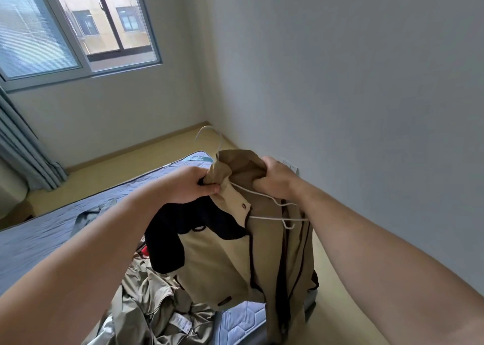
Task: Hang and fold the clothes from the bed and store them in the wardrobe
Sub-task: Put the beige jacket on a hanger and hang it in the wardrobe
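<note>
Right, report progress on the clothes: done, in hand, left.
Done: nothing shown stored; the wardrobe is out of view. In hand: left hand and right hand grip the tan jacket at its collar, white hanger partly inside. Left: the khaki garment and grey garment lying on the bed.

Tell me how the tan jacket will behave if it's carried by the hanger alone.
Probably floppy: the tan jacket drapes and bunches where the left hand and right hand grip its collar. It may slip off, since the thin white hanger shows outside the open front, seemingly not seated in the shoulders.
</note>
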`<state>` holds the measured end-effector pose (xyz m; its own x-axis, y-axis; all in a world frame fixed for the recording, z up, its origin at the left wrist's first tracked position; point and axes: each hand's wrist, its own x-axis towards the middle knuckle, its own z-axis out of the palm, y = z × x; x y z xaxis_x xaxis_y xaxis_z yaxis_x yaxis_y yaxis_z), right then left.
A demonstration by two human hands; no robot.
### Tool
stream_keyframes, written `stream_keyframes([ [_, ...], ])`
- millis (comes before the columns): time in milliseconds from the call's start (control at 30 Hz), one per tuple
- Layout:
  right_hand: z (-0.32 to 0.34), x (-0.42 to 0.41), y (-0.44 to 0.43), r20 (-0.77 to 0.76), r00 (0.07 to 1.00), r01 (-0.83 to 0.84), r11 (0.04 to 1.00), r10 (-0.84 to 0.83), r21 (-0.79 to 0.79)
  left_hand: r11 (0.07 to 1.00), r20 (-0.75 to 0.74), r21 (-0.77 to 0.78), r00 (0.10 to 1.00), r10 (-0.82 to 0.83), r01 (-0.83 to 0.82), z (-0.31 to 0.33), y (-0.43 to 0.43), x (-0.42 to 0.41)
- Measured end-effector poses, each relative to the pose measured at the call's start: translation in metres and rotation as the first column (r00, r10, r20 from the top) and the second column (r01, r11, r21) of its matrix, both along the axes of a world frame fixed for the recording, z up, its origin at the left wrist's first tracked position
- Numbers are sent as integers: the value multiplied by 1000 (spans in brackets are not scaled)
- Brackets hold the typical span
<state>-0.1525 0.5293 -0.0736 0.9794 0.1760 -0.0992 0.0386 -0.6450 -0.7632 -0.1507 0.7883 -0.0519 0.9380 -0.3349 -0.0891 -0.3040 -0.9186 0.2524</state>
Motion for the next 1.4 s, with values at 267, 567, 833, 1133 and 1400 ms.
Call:
stream_keyframes([
  [267,-28,-5,-12,120,993,72,852,-10,-518,989,382,2,914,134,-146,13,-20,-3],
  [567,-68,-9,-45,-138,853,507,862,-504,-12,985,411,44,902,133,-166,14,9,7],
  [833,-21,3,-4,237,835,506,862,-497,25,915,426,97,847,317,-391,6,32,0],
  [1133,22,7,28,651,754,234,962,-89,-140,893,87,-69,889,450,-445,0,44,-2],
  [1400,41,9,34,629,777,133,977,2,-168,827,302,-97,775,555,-554,-10,37,-7],
])
